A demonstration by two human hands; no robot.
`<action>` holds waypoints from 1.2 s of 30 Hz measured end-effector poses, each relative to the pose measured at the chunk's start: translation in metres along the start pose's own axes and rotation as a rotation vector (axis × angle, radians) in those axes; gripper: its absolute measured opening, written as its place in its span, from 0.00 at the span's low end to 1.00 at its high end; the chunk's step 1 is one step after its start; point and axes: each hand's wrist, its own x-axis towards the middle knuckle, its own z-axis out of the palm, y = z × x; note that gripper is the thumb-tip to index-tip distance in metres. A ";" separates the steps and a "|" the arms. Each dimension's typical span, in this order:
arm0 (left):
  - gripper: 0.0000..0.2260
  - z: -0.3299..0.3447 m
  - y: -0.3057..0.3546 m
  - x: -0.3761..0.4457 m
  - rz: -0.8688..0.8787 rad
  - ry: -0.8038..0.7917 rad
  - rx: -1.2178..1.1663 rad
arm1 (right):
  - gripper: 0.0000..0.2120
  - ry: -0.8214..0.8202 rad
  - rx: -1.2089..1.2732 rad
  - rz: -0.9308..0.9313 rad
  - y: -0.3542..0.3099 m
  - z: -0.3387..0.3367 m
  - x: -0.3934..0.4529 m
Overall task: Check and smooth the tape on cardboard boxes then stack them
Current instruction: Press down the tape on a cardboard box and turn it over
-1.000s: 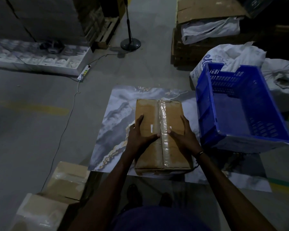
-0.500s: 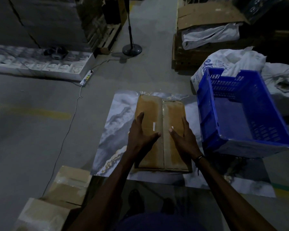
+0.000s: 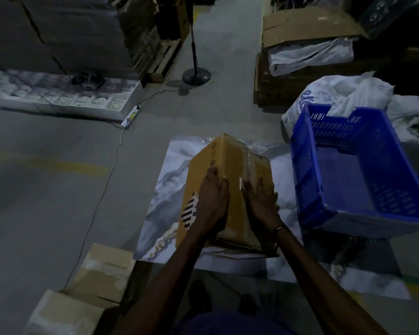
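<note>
The cardboard box (image 3: pixel 224 189) sits tipped up on one edge under both of the person's hands, its ridge running away from them so that two faces slope down to either side. My guess is that it is being rolled over so another taped seam comes uppermost for checking.

The left hand (image 3: pixel 212 201) lies over the left-sloping face, fingers spread flat toward the ridge, pressing rather than gripping. The right hand (image 3: pixel 261 201) lies on the right-sloping face, fingers straight and a little fanned; neither hand curls round an edge that I can see. They are close together, almost meeting at the ridge, which suits steadying a box balanced on its lower edge.

Just beyond the right hand's fingertips a strip of clear tape (image 3: pixel 248 163) shows on the darker face, glinting faintly; in this dim light I cannot tell whether it lies smooth.

The box rests on a marbled sheet (image 3: pixel 165 201) spread on the floor beneath the hands, probably to keep the cardboard off the concrete. To the right of the right hand stands a blue crate (image 3: pixel 307 189), close by. Near the left elbow are more taped boxes (image 3: pixel 99 276), likely where this one gets stacked.
</note>
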 end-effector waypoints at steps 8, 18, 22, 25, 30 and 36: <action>0.17 0.015 -0.004 -0.009 0.049 -0.013 -0.136 | 0.69 -0.057 0.111 -0.023 -0.016 -0.016 0.000; 0.33 0.019 -0.033 0.000 -0.178 -0.151 0.032 | 0.40 -0.047 0.338 -0.259 0.018 -0.043 0.015; 0.32 0.026 -0.028 -0.002 -0.103 -0.122 0.095 | 0.33 -0.044 0.315 -0.269 0.027 -0.053 0.016; 0.31 0.034 -0.028 -0.005 -0.022 -0.125 0.164 | 0.20 0.069 0.285 -0.226 0.036 -0.056 0.014; 0.28 0.047 -0.028 -0.011 0.089 -0.176 0.321 | 0.26 0.186 0.068 -0.264 0.055 -0.044 0.015; 0.23 0.051 -0.022 0.001 0.255 -0.245 0.468 | 0.21 0.313 -0.304 -0.477 0.043 -0.027 -0.001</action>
